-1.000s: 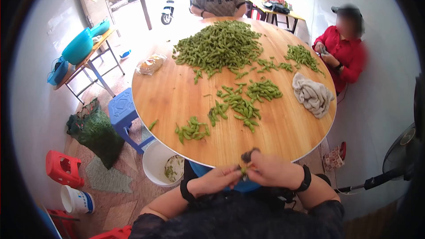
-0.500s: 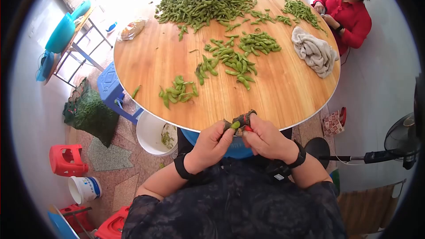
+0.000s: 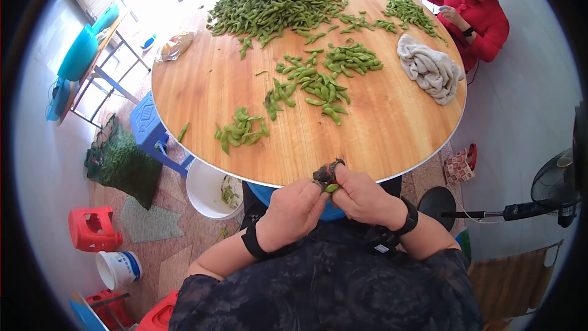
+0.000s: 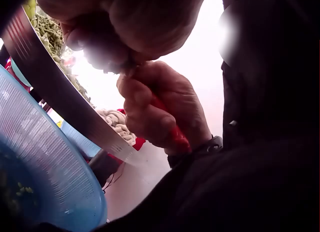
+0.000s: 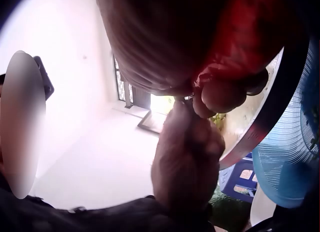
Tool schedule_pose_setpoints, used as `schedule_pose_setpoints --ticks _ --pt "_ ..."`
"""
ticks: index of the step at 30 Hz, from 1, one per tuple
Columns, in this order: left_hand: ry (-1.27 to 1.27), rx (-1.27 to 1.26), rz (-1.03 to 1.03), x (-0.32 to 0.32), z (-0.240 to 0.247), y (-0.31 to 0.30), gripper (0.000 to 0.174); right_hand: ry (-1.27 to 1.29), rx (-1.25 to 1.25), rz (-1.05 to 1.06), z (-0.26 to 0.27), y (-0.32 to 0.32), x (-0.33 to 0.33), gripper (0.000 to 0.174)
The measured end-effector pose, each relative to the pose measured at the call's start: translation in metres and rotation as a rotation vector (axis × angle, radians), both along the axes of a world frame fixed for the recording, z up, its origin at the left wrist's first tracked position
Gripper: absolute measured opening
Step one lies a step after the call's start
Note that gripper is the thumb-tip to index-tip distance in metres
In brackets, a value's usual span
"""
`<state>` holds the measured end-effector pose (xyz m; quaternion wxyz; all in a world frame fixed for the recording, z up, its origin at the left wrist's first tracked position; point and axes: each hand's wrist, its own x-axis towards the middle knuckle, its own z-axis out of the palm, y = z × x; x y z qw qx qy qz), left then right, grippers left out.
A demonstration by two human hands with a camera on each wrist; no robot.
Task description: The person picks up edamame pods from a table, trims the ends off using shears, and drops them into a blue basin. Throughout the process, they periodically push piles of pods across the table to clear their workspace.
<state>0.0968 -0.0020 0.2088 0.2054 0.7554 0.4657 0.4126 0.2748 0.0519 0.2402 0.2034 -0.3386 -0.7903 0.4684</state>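
Observation:
At the near edge of the round wooden table (image 3: 294, 159), the left hand (image 3: 294, 208) and right hand (image 3: 369, 199) meet fingertip to fingertip. Between them they pinch a green pod (image 3: 331, 188). A dark wrapping (image 3: 328, 171) covers a finger there. Under the hands is a blue basket (image 3: 260, 192), its mesh wall (image 4: 55, 157) plain in the left wrist view, with a few green bits inside. In the right wrist view something red (image 5: 240, 37) lies against the right hand (image 5: 155, 42). Several small groups of pods (image 3: 241, 130) and a large heap (image 3: 282, 3) lie on the tabletop.
A crumpled cloth (image 3: 430, 68) lies at the table's right, a plastic bag (image 3: 176, 46) at its left. A white bucket (image 3: 213, 189) and blue stool (image 3: 150, 125) stand left below. A person in red (image 3: 481, 21) sits at the right, above a fan (image 3: 554, 181).
The head view has tilted down, then shifted slightly. Both hands stay together, and the pod has turned between the fingers. The person in red has stretched one hand toward the table.

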Motion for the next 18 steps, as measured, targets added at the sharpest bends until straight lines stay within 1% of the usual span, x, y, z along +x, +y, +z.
schedule_pose_setpoints --ticks 1,2,4,5,7,8,10,14,16,18 --pt "-0.040 0.025 0.003 0.000 0.001 0.001 0.016 0.024 -0.089 0.009 0.002 0.000 0.000 0.011" --pt "-0.039 0.029 0.002 -0.001 0.003 0.001 0.016 0.024 -0.086 0.008 0.008 -0.001 0.001 0.011" --pt "-0.379 -0.360 0.041 -0.006 0.006 0.001 0.019 0.053 -0.410 -0.090 0.019 -0.002 0.005 0.011" --pt "-0.375 -0.358 0.039 -0.007 0.003 0.002 0.019 0.057 -0.408 -0.091 0.016 -0.001 0.006 0.011" --pt "-0.410 -0.435 -0.031 -0.008 -0.006 0.003 0.022 0.062 -0.256 -0.064 0.006 0.000 0.009 0.011" --pt "-0.409 -0.435 -0.035 -0.007 -0.007 0.002 0.022 0.063 -0.254 -0.068 0.006 0.000 0.008 0.011" --pt "-0.353 -0.354 -0.045 -0.002 -0.007 0.002 0.022 0.106 -0.259 -0.066 0.006 -0.001 0.006 0.013" --pt "-0.331 -0.350 -0.029 -0.001 -0.003 0.000 0.021 0.069 -0.197 -0.046 -0.003 0.000 0.008 0.013" --pt "-0.278 -0.332 -0.003 0.000 -0.003 0.000 0.019 0.056 -0.075 -0.046 -0.010 0.000 0.008 0.013" --pt "-0.256 -0.299 0.002 0.000 -0.002 -0.001 0.018 0.034 -0.045 -0.037 -0.006 -0.001 0.007 0.013"
